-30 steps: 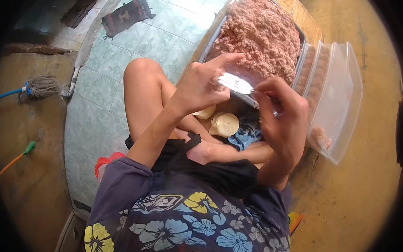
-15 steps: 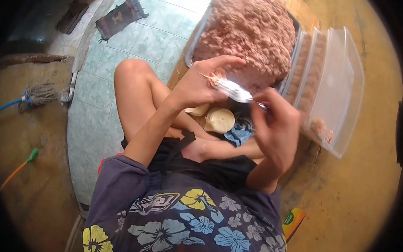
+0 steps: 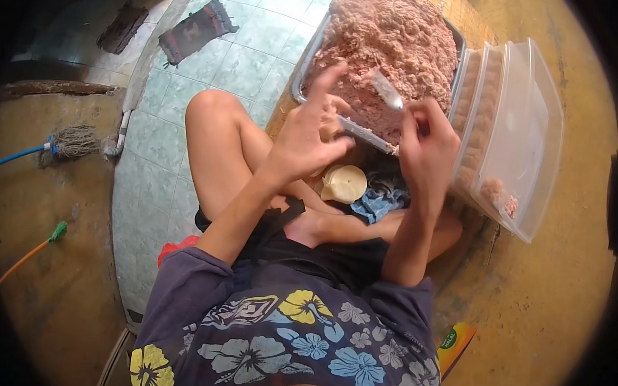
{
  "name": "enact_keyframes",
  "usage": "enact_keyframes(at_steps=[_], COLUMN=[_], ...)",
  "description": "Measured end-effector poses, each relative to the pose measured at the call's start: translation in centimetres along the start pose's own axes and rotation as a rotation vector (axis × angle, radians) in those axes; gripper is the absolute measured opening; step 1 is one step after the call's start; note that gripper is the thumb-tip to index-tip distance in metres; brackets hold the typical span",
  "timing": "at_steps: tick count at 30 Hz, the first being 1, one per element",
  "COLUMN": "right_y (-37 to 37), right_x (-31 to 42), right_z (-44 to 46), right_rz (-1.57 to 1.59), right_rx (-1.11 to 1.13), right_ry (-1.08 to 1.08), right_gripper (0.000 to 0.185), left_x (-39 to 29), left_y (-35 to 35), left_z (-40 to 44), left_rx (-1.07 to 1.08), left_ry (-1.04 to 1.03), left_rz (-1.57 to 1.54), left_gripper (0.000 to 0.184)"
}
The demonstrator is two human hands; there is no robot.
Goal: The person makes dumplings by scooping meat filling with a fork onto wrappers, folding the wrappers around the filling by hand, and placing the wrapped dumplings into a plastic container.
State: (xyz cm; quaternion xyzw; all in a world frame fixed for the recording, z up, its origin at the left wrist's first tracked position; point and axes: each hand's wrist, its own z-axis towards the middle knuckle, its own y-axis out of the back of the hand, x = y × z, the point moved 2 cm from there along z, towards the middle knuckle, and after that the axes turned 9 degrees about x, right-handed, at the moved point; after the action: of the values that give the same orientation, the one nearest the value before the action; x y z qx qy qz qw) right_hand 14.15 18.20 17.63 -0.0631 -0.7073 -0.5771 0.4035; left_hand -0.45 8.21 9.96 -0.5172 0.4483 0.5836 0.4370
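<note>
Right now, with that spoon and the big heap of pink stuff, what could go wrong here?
The spoon appears held only near its end by the right hand, so it might slip into the pink mixture. That mixture is heaped above the edge of the tub, so a hard scoop could push some over. The pale round sheets lie uncovered beside the blue cloth and might catch drips.

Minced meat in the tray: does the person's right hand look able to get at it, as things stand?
Probably yes: the right hand holds a shiny utensil at the minced meat, with nothing visible between them. Contact is unclear.
</note>
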Motion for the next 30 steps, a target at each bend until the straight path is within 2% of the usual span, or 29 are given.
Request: enact_keyframes(at_steps=[1,3,5,6,8,9,10,12,14,15,18,20,22,23,26,27,30], right_y=[-1.7,-4.5,-1.6,-0.2,1.1,0.5,-0.2,1.5,0.9,0.7,3.1,3.4,2.3,1.1,4.2,4.0,3.4], right_x=[-3.4,-10.0,-6.1,-3.8,0.8,1.5,1.5,1.4,0.6,0.3,0.2,0.4,0.8,0.0,1.5,1.8,1.1], right_z=[1.1,2.8,1.3,-1.2,-3.4,-3.9,-4.0,-4.1,-3.5,-4.1,-5.2,-5.6,-5.7,-5.1,-5.7,-5.6,-5.0], right_rz=[-0.136,-0.422,-0.359,-0.323,0.019,0.165,0.011,-0.05,0.059,0.118,0.038,0.126,0.163,-0.017,-0.081,-0.093,-0.085], right_rx=[-0.006,-0.019,0.024,0.072,0.143,0.181,0.286,0.25,0.271,0.289,0.115,0.105,0.129,0.195,0.098,0.087,0.085], right_ry=[-0.002,0.009,-0.05,-0.114,-0.123,0.042,0.098,0.051,0.106,0.119,-0.041,-0.012,0.074,0.167,0.031,0.113,0.225], right_gripper=[0.007,0.007,0.007,0.007,0.007,0.006,0.007,0.007,0.005,0.005,0.002,0.002,0.006,0.007,0.003,0.004,0.003], left_x=[-0.5,0.7,2.2,2.1,0.9,0.2,-0.4,-0.6,-1.5,-1.9,-1.4,-0.8,-1.1,-1.7,-2.0,-3.3,-2.9], left_y=[0.8,3.5,4.7,4.0,1.5,0.8,0.0,-0.7,-1.5,-2.1,-1.2,-0.3,-0.2,-1.2,-2.0,-2.2,-2.8], left_z=[0.2,-0.2,0.5,0.0,0.8,1.0,1.2,1.4,1.8,1.4,1.8,1.7,1.8,2.0,2.3,1.7,1.8], left_rx=[0.243,0.296,0.281,0.298,0.36,0.339,0.311,0.289,0.19,0.149,0.367,0.437,0.377,0.385,0.254,0.315,0.299], left_ry=[0.004,-0.041,-0.071,-0.012,0.083,0.038,-0.002,0.025,-0.014,-0.019,-0.106,-0.145,-0.182,-0.181,-0.25,0.021,-0.001], left_rz=[-0.181,-0.566,-0.822,-0.75,-0.6,-0.444,-0.287,0.086,0.166,0.199,-0.157,-0.389,-0.266,-0.169,0.194,0.061,0.08], left_gripper=[0.112,0.114,0.113,0.108,0.099,0.086,0.074,0.072,0.076,0.078,0.09,0.098,0.093,0.088,0.083,0.081,0.079])
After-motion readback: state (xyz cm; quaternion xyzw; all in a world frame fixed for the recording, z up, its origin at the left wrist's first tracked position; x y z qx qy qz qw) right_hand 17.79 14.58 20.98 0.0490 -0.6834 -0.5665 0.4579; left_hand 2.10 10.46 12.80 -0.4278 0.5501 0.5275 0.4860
